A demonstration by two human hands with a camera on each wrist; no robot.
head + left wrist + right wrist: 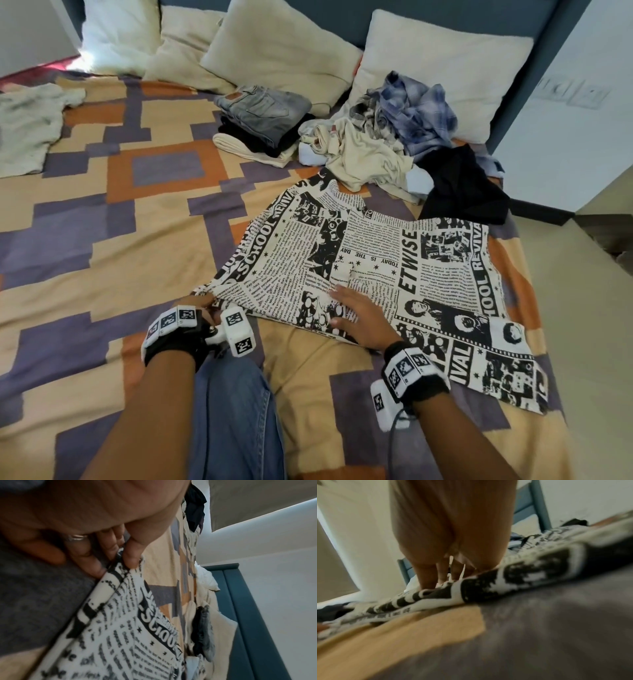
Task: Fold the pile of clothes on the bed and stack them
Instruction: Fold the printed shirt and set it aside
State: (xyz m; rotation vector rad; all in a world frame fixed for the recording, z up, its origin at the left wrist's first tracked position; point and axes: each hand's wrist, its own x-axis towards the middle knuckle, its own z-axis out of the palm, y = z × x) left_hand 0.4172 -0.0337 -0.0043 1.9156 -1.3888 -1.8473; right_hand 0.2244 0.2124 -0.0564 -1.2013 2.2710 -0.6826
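Your left hand (197, 305) pinches the newsprint shirt's (387, 260) hem corner; your right hand (359, 317) presses flat, fingers spread. Treat it as light, limp fabric near the bed's (102, 222) front edge: grip corners and hems.

Matt printed cloth shirt (373, 260) on a woven matt bedspread (102, 219).

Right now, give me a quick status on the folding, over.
Left hand pinches newspaper-print shirt corner. Right hand flat on it. Unfolded clothes pile waits beside folded stack. Nothing in the way.
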